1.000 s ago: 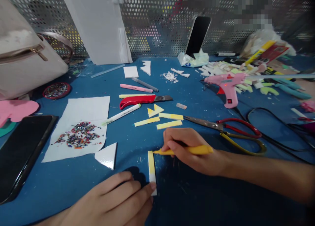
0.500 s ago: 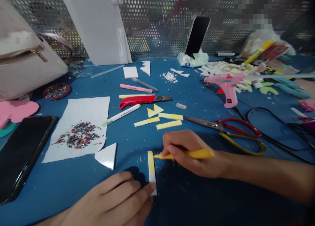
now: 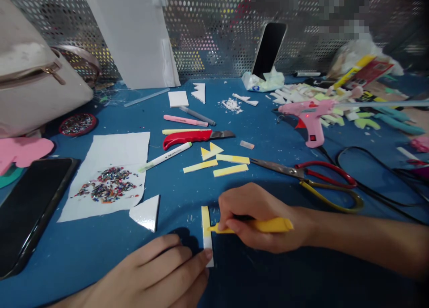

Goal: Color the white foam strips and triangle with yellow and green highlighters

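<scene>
My right hand (image 3: 259, 218) is closed round a yellow marker (image 3: 273, 225). Its tip touches the right side of a narrow strip (image 3: 206, 223), yellow at the far part and white near my fingers. My left hand (image 3: 167, 265) holds the strip's near end against the table with a fingertip; its thumb is mostly hidden. Beyond the hands lie several yellow-coloured strips (image 3: 231, 170) and a yellow zigzag-edged piece (image 3: 212, 151). Scissors (image 3: 301, 171) lie right of these, their tip against one strip. A white curved-edged piece (image 3: 145, 213) rests left of the held strip.
A red-handled knife (image 3: 187, 138) lies with its blade out among several markers. On the right are a pink glue gun (image 3: 308, 113), its cable and foam scraps. At left are a paper (image 3: 120, 147) with glittery bits, a phone (image 3: 33, 209) and a bag (image 3: 33, 75).
My right hand has brought the marker tip down along the strip towards me, and the tip now touches it. My left hand stays in place.
</scene>
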A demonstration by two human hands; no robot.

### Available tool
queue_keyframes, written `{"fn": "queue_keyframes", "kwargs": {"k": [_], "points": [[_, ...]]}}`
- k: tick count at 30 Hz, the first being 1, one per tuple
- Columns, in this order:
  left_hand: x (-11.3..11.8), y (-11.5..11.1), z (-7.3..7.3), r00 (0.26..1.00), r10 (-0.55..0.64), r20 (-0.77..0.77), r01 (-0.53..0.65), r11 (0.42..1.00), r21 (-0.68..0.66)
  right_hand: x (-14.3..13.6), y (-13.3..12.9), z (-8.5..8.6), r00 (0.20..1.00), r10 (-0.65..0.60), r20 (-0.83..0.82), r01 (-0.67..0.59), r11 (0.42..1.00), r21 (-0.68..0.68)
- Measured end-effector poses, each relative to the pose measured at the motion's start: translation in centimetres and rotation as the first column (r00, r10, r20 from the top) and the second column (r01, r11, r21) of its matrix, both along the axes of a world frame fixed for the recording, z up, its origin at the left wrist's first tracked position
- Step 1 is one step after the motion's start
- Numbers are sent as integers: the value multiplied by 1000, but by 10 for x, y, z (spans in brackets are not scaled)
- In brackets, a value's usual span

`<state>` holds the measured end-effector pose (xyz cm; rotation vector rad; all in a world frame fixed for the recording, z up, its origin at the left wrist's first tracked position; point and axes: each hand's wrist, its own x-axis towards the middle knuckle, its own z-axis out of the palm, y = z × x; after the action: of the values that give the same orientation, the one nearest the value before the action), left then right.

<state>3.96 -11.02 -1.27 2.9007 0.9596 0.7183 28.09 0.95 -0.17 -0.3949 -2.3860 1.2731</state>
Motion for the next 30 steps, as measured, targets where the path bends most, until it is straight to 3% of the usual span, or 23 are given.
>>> {"fn": "queue_keyframes", "kwargs": {"k": [4, 9, 15, 23, 30], "points": [[-2, 3, 2, 999, -36, -2, 36, 998, 55, -1, 0, 0, 978, -206, 25, 206, 978, 9], [-2, 6, 8, 998, -61, -34, 61, 998, 15, -1, 0, 0, 999, -43, -25, 44, 998, 41], [-1, 5, 7, 998, -66, -24, 67, 997, 36, 1, -1, 0, 972, -231, -37, 231, 973, -4], [-3, -1, 14, 995, -76, -69, 77, 997, 12, 0, -1, -3, 980, -161, -116, 164, 986, 18], [-2, 5, 23, 987, -134, -91, 138, 989, 42, -2, -2, -2, 984, -79, -158, 101, 985, 137]]}}
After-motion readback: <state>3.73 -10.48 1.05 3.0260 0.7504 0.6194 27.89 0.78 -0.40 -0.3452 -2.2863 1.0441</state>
